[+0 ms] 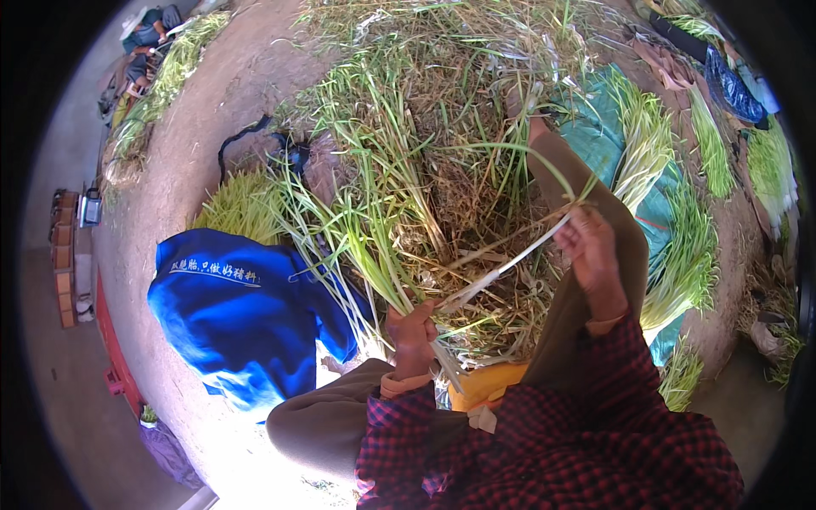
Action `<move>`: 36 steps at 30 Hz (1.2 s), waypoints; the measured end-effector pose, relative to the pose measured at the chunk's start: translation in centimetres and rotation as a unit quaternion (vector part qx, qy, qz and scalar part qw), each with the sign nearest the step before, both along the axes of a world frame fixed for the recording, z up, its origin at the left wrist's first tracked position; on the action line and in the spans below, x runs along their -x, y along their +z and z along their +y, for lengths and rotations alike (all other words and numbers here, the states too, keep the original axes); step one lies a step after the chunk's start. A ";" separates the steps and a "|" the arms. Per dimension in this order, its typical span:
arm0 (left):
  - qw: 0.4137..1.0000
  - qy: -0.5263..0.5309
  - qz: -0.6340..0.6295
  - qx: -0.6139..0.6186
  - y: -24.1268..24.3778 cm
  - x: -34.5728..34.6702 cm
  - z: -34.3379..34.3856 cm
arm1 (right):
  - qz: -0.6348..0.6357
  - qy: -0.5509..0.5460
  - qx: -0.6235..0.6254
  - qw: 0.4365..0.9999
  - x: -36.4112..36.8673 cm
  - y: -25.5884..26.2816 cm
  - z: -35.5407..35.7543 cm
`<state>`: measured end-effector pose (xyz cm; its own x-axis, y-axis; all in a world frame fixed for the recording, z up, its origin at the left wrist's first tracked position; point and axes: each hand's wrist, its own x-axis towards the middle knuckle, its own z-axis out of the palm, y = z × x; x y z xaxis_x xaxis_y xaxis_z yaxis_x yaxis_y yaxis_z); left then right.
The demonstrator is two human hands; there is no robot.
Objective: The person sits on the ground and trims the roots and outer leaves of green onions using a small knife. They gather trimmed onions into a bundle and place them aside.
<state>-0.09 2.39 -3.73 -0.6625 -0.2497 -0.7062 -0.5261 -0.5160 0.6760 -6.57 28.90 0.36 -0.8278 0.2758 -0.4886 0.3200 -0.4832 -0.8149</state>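
Observation:
My left hand (413, 331) grips a small bunch of long-leaved, pale-stemmed green stalks (366, 255), probably green garlic or a similar allium. Their leaves fan up and away, and the pale ends stick out below my fist. In my right hand (590, 255), over my right leg, is one single stalk (510, 264). Its white stem slants down towards my left hand, and green leaf arches back above my fingers. Whether the stem's lower end touches my left hand I cannot tell. Beneath both hands lies a heap of dry straw-like leaves and trimmings (478, 191).
To the left, a blue cloth garment (236, 306) bearing writing lies beside upright cut greens (245, 204). Sorted bundles (682, 248) rest on a teal sheet (593, 108) at right. Yellow material (484, 386) lies between my legs. Another person (150, 32) sits far left.

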 end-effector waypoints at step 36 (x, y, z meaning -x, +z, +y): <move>0.997 -0.031 0.047 -0.044 1.1 -0.2 0.7 | 0.083 0.451 -0.209 0.864 -4.1 -3.2 -12.5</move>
